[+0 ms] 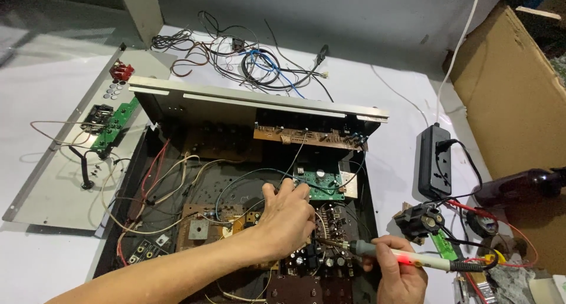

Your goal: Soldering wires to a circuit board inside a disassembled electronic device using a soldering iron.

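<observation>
While the left hand point(287, 218) presses wires point(253, 206) inside the chassis point(138, 162), the right hand point(400, 274) clamps a soldering iron point(389, 255).

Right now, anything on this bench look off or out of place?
Yes. The metal panel, bearing a small green board, lies detached left of the open chassis, joined only by loose wires. A wire tangle sits behind. The right hand holds a soldering iron, its handle glowing red, close to the left hand.

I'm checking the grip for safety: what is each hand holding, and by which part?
The right hand holds a soldering iron by its white handle, behind the metal tip. The left hand rests on the boards; whether it pinches anything cannot be told.
</observation>
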